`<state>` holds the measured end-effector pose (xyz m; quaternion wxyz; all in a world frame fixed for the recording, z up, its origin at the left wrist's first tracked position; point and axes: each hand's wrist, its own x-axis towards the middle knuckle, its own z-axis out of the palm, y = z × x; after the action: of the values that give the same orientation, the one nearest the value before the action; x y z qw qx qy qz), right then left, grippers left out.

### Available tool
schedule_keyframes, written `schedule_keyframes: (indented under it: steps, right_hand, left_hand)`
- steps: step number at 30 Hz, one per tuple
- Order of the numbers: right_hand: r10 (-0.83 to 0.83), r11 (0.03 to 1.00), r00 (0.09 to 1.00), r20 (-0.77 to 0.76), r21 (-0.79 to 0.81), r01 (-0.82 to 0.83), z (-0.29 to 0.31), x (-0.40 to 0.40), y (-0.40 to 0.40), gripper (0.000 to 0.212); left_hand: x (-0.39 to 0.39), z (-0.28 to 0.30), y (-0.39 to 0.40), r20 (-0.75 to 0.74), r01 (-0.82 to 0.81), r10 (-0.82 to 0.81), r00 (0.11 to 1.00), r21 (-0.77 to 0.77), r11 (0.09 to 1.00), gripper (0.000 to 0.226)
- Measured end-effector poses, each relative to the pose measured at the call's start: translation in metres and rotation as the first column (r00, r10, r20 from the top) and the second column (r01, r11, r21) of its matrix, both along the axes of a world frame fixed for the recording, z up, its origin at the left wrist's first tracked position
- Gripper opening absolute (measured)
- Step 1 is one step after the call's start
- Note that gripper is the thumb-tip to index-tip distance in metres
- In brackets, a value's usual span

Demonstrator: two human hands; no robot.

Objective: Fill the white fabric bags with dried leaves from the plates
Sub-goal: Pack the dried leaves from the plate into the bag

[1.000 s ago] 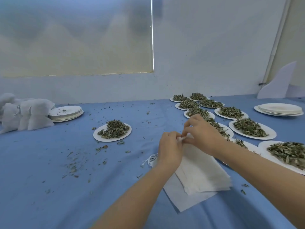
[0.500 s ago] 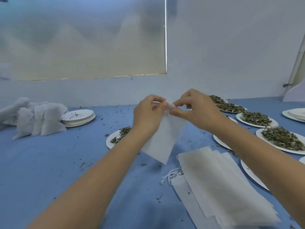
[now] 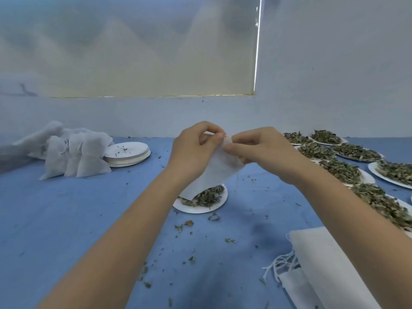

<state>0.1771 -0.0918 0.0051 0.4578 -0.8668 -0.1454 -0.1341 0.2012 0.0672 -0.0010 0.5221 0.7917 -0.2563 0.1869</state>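
An empty white fabric bag (image 3: 214,175) hangs in the air over the middle of the blue table. My left hand (image 3: 194,150) and my right hand (image 3: 260,150) both pinch its top edge, fingertips close together. Right below the bag stands a white plate (image 3: 200,208) with a heap of dried leaves (image 3: 207,196), partly hidden by the bag's lower corner. A stack of flat empty bags (image 3: 325,264) with white drawstrings lies at the lower right.
Several filled white bags (image 3: 75,157) lean together at the back left beside a stack of empty plates (image 3: 127,153). Several plates of dried leaves (image 3: 343,170) line the right side. Leaf crumbs (image 3: 185,226) lie scattered on the blue cloth.
Both hands lifted one bag off the stack and carried it left over the single plate of leaves. The view has turned left, leaving the stack at the lower right.
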Motion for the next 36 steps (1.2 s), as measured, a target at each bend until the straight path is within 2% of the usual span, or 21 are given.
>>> schedule_keyframes:
  steps: [2, 4, 9, 11, 12, 14, 15, 17, 19, 20, 21, 25, 28, 30, 32, 36]
  right_hand:
    - [0.040, 0.996, 0.996, -0.078, -0.071, -0.045, -0.003, 0.006, 0.010, 0.046]
    - [0.094, 0.990, 0.986, -0.134, -0.093, -0.107, -0.004, 0.010, 0.018, 0.054]
    - [0.182, 0.983, 0.972, -0.145, 0.058, -0.176, -0.009, 0.017, 0.029, 0.032]
    - [0.229, 0.966, 0.962, -0.152, 0.159, -0.205, -0.008, 0.018, 0.035, 0.035]
    - [0.252, 0.951, 0.955, -0.154, 0.219, -0.216, -0.007, 0.019, 0.037, 0.033]
    - [0.308, 0.919, 0.936, -0.168, 0.308, -0.247, -0.004, 0.020, 0.041, 0.026]
    - [0.340, 0.902, 0.922, -0.184, 0.341, -0.264, -0.002, 0.020, 0.043, 0.023]
    - [0.406, 0.862, 0.885, -0.226, 0.416, -0.290, 0.000, 0.018, 0.048, 0.024]
    - [0.447, 0.830, 0.858, -0.255, 0.475, -0.291, 0.000, 0.017, 0.053, 0.030]
    - [0.458, 0.824, 0.849, -0.264, 0.483, -0.295, -0.001, 0.017, 0.055, 0.032]
    - [0.472, 0.819, 0.838, -0.274, 0.488, -0.302, -0.002, 0.017, 0.057, 0.034]
    - [0.583, 0.748, 0.747, -0.320, 0.571, -0.339, -0.002, 0.017, 0.060, 0.038]
    - [0.661, 0.669, 0.678, -0.322, 0.661, -0.339, -0.001, 0.021, 0.061, 0.036]
    - [0.697, 0.636, 0.638, -0.328, 0.694, -0.338, 0.000, 0.026, 0.063, 0.035]
    - [0.689, 0.640, 0.636, -0.346, 0.702, -0.312, 0.000, 0.036, 0.068, 0.033]
    - [0.554, 0.737, 0.732, -0.395, 0.641, -0.212, -0.013, 0.057, 0.075, 0.022]
  left_hand:
    - [0.003, -0.004, 0.006, -0.006, 0.008, -0.007, 1.000, 0.018, 1.000, 0.015]
    - [0.004, -0.006, 0.011, -0.009, 0.000, 0.001, 1.000, 0.031, 1.000, 0.018]
    - [0.006, 0.003, 0.024, 0.044, -0.036, 0.035, 0.998, 0.021, 0.999, 0.013]
    - [0.004, 0.004, 0.028, 0.222, -0.173, 0.137, 0.965, 0.151, 0.973, 0.016]
    - [0.003, 0.004, 0.030, 0.363, -0.283, 0.187, 0.913, 0.231, 0.931, 0.023]
    - [0.000, 0.000, 0.034, 0.554, -0.382, 0.146, 0.820, 0.340, 0.859, 0.042]
    - [-0.001, -0.004, 0.036, 0.583, -0.376, 0.093, 0.807, 0.387, 0.842, 0.052]
    - [-0.002, -0.015, 0.038, 0.541, -0.317, -0.001, 0.841, 0.496, 0.809, 0.075]
    - [0.001, -0.025, 0.039, 0.510, -0.295, -0.040, 0.859, 0.558, 0.775, 0.098]
    - [0.003, -0.030, 0.040, 0.520, -0.311, -0.033, 0.853, 0.559, 0.769, 0.102]
    - [0.004, -0.033, 0.040, 0.545, -0.339, -0.018, 0.838, 0.546, 0.766, 0.099]
    - [0.010, -0.042, 0.048, 0.707, -0.433, 0.050, 0.705, 0.375, 0.820, 0.054]
    - [0.013, -0.042, 0.062, 0.752, -0.453, 0.060, 0.657, 0.330, 0.828, 0.045]
    - [0.016, -0.041, 0.069, 0.751, -0.482, 0.062, 0.657, 0.355, 0.801, 0.045]
    - [0.021, -0.041, 0.075, 0.735, -0.513, 0.078, 0.674, 0.390, 0.764, 0.043]
    - [0.036, -0.049, 0.086, 0.613, -0.531, 0.177, 0.770, 0.462, 0.711, 0.042]
